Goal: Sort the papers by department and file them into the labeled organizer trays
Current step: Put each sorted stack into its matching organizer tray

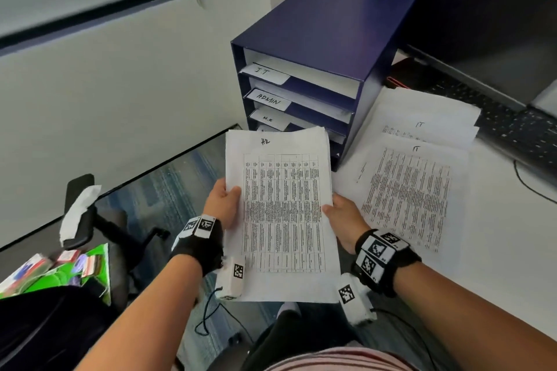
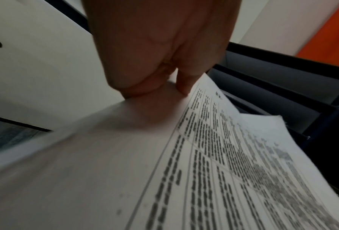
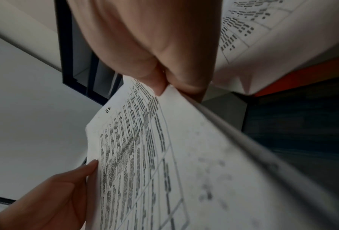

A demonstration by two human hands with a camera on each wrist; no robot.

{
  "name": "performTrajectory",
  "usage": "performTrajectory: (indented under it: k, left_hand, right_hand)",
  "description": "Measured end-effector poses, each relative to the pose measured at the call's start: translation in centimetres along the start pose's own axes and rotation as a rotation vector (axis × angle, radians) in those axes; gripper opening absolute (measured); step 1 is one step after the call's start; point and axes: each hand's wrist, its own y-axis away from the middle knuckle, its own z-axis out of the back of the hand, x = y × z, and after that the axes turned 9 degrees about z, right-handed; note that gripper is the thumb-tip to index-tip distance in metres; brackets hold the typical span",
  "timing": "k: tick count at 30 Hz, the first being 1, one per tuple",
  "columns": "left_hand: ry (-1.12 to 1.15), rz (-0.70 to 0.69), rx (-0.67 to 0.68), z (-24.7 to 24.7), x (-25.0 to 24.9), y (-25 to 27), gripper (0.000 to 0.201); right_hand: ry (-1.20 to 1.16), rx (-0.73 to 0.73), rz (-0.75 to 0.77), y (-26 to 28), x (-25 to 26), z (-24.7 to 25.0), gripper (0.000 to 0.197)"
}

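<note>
Table print on the held paper (image 1: pixel 280 214) is too small to read; it hides the organizer's (image 1: pixel 319 39) lowest tray label

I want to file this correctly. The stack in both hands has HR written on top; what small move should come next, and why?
Probably carry the HR stack forward and a little down toward the tray labelled H.R, third from the top of the blue organizer. The left hand and right hand already grip its two side edges, and its top edge sits just in front of that tray.

White desk (image 1: pixel 497 250) carries organizer (image 1: pixel 316 48), IT papers (image 1: pixel 413 190), keyboard (image 1: pixel 512 126).
</note>
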Motion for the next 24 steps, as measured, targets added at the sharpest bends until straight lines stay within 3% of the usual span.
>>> performTrajectory:
  k: [7,12,15,19,24]
  left_hand:
    - [-0.039,0.061,0.171,3.7,0.6,-1.9,0.031]
    - [-0.155,0.095,0.359,6.4,-0.1,-2.2,0.013]
    - [-0.214,0.146,0.455,6.8,-1.1,-2.2,0.015]
    - [-0.219,0.121,0.507,6.2,-2.9,-2.8,0.014]
    - [-0.208,0.021,0.399,4.2,-5.2,-6.1,0.016]
  right_hand:
    - [-0.149,-0.094,-0.076,-1.0,1.2,-1.4,0.03]
    - [-0.273,-0.243,-0.072,-2.9,3.2,-1.2,0.027]
    - [-0.248,-0.306,-0.045,-4.1,4.7,-1.3,0.024]
    - [-0.126,-0.39,-0.014,-5.4,6.6,-0.8,0.028]
    - [-0.334,-0.334,-0.069,-5.9,8.0,-0.3,0.024]
